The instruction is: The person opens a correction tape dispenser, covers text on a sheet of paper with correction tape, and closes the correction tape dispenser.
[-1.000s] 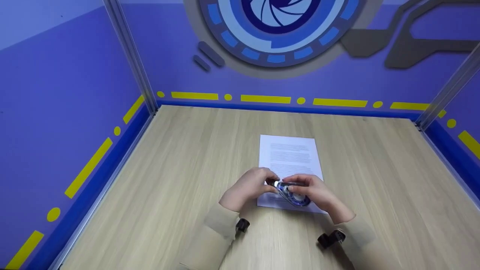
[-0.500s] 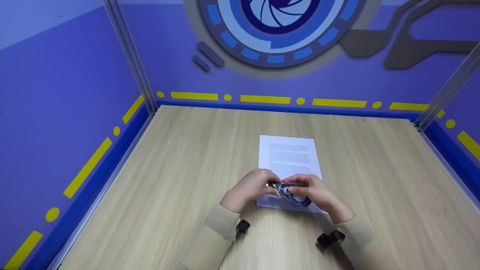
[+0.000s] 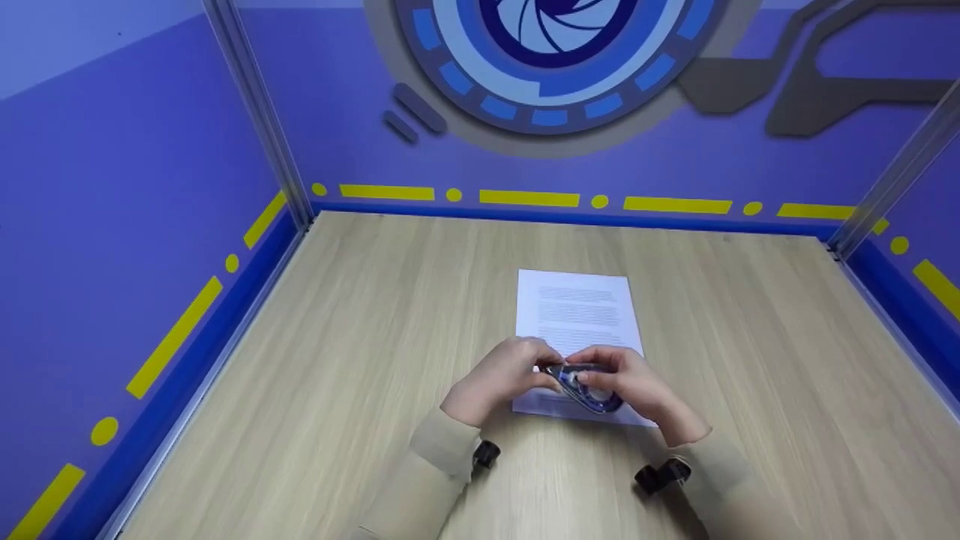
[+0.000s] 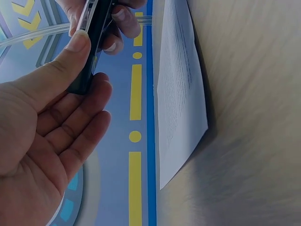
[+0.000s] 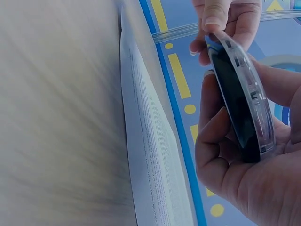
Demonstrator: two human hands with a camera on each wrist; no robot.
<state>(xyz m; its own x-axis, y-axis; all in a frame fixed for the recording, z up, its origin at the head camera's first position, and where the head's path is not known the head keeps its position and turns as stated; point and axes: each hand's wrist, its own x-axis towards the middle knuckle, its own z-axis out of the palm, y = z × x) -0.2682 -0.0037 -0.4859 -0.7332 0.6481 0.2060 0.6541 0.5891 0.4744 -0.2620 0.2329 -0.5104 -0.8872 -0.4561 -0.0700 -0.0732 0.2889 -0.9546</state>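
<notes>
Above a printed sheet of paper [image 3: 577, 304], both hands hold a teardrop-shaped correction tape [image 3: 600, 403] with a clear and dark blue case. The left hand [image 3: 499, 379] pinches its narrow tip between thumb and index finger; in the left wrist view the other fingers extend below the case [image 4: 89, 61]. Around the wide end, the right hand [image 3: 637, 386] curls its fingers and thumb. In the right wrist view the case [image 5: 242, 99] stands on edge, clear side toward the thumb. The left fingers hide the tip in the head view.
The paper lies flat on a wood-grain table [image 3: 390, 337], its lower part behind the hands. Blue and purple panels [image 3: 360, 142] with yellow marks wall in the back and sides. Black wrist cameras [image 3: 664, 476] sit at both cuffs.
The correction tape has tilted slightly between the hands, and the bright glint near its tip is gone. Both hands keep nearly the same place and grip.
</notes>
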